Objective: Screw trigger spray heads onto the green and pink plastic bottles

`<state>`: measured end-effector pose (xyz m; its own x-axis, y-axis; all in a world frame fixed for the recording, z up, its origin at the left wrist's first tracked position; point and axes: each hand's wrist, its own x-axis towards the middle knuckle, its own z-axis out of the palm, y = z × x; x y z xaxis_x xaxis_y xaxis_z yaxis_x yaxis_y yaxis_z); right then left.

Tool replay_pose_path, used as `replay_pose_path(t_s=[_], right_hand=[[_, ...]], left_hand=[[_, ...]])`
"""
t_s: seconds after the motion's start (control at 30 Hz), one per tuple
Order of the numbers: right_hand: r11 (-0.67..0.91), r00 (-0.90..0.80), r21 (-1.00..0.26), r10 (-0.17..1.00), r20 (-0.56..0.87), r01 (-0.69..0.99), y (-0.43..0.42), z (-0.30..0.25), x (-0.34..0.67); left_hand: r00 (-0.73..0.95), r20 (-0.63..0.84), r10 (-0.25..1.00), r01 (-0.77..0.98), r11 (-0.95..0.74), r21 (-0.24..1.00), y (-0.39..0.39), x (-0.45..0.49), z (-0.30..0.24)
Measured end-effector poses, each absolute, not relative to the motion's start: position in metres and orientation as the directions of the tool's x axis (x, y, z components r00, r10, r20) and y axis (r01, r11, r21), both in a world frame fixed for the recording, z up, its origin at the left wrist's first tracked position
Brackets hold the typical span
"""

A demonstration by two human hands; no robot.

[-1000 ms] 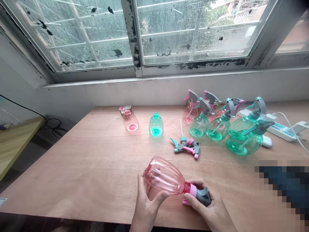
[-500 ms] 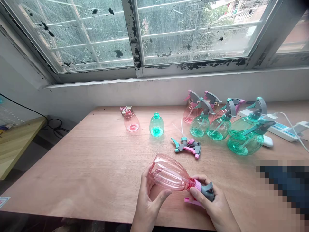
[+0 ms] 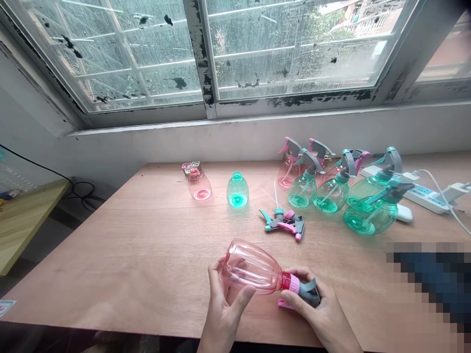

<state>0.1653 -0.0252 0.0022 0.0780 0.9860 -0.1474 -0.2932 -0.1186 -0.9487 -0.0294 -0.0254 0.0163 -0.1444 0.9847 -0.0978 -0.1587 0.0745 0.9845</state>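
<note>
A clear pink spray bottle (image 3: 252, 269) lies tilted sideways between my hands above the table's front part. My left hand (image 3: 228, 294) is closed around its base, thumb along the near side. At the neck, my right hand (image 3: 312, 304) grips the pink collar and grey spray head (image 3: 309, 292); its pink trigger points down toward the table. Just beyond lie loose spray heads (image 3: 283, 224), one teal and one pink, with thin tubes sticking up. Behind them stand an open green bottle (image 3: 238, 191) and an open pink bottle (image 3: 199, 186), both without heads.
Several green and pink bottles with spray heads (image 3: 333, 193) stand at the back right. Beside them are a white power strip (image 3: 429, 196) and cable. A small patterned box (image 3: 191, 165) sits behind the pink bottle. A blurred dark patch (image 3: 434, 284) covers the right side.
Both hands have shifted slightly left and down with the pink spray bottle. The spray head has turned a little, and less of its pink trigger shows.
</note>
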Motion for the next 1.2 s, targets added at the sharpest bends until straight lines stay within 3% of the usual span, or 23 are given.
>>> replay_pose_path(t_s=[0.37, 0.63, 0.8, 0.97, 1.2], right_hand=[[-0.126, 0.128, -0.923, 0.975, -0.183, -0.362, -0.0254, 0.0031, 0.1672], [-0.131, 0.139, -0.916, 0.971, -0.196, -0.379, -0.0258, 0.0036, 0.1663], [-0.143, 0.100, -0.933, 0.978, -0.185, -0.330, -0.0266, 0.0052, 0.1651], [-0.140, 0.088, -0.959, 0.982, -0.166, -0.246, -0.0275, 0.0069, 0.1642], [-0.141, 0.122, -0.929, 0.974, -0.192, -0.343, -0.0263, 0.0061, 0.1657]], left_hand=[[-0.169, -0.033, 0.985, -0.148, 0.008, 0.989, -0.0213, -0.0274, 0.0121], [-0.077, -0.005, 0.997, -0.142, -0.006, 0.990, -0.0207, -0.0332, 0.0158], [-0.065, -0.040, 0.997, -0.164, 0.029, 0.986, -0.0211, -0.0334, 0.0160], [-0.178, -0.099, 0.979, -0.163, 0.070, 0.984, -0.0173, -0.0298, 0.0163], [-0.130, -0.021, 0.991, -0.125, 0.004, 0.992, -0.0177, -0.0279, 0.0180]])
